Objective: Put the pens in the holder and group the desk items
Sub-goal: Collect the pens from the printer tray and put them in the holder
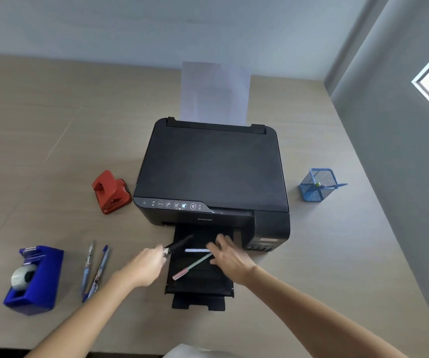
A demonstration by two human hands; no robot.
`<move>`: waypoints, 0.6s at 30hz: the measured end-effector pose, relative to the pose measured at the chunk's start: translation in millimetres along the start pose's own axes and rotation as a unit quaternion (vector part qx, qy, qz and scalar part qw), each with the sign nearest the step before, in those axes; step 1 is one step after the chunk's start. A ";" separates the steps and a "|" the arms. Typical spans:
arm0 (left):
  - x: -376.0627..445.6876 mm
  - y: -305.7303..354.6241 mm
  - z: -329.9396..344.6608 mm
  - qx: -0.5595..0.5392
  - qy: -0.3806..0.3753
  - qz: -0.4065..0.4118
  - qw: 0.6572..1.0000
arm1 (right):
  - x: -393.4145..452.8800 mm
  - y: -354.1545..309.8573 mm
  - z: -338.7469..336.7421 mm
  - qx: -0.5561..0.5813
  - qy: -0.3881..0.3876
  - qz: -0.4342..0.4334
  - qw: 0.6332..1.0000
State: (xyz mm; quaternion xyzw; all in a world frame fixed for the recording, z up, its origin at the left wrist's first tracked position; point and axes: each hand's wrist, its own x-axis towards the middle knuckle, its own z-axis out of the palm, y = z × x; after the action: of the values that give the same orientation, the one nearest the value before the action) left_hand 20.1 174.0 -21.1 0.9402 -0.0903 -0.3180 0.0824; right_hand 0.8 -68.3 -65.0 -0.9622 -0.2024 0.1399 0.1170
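From my head camera I look down at a pale wooden desk. A big black printer sits in the middle, with a white sheet of paper standing up at its back, at 12 o'clock. Its flat black paper tray sticks out toward me.

My left hand is at the left edge of the tray. It is closed around the end of a black pen. The pen points up and right, toward 2 o'clock, over the tray.

My right hand is over the right side of the tray. Its fingers are spread open and flat. They touch or nearly touch a thin green pen with a pink cap, but I cannot tell if they grip it. That pen lies on the tray, with its pink end toward 7 o'clock. A short white striped pen lies flat on the tray just above it, between my two hands.

Two blue pens lie side by side on the desk at 9 o'clock from the tray. Farther left sits a dark blue plastic tape holder with a roll of clear tape. A red hole punch sits just beside the printer's left side, at 10 o'clock.

The blue wire mesh pen holder stands well apart at 3 o'clock from the printer. Something thin and blue with a small green bit leans out of it.
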 end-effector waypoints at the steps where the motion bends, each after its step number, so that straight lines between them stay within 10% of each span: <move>1: -9.4 -4.5 -10.0 -0.024 -0.033 -0.003 0.999 | 1.9 -0.5 -1.7 -0.005 -0.004 -0.002 1.000; 7: -60.6 1.8 -91.4 -0.237 -0.110 0.025 0.965 | -22.8 -7.8 -28.0 -0.041 -0.066 -0.020 0.997; 12: -66.6 69.1 -165.3 -0.299 -0.088 0.146 0.939 | -88.6 14.7 -110.7 0.168 -0.039 -0.049 0.984; 18: 12.2 210.7 -186.5 -0.242 -0.078 0.206 0.945 | -130.6 155.5 -158.6 0.321 0.136 0.215 0.912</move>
State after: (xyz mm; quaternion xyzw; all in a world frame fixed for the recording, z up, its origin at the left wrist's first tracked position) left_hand 119.2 -15.0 162.8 0.8251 -0.2089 -0.3785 0.3637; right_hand -8.4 -288.7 68.2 -0.9027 0.0831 0.0866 0.4132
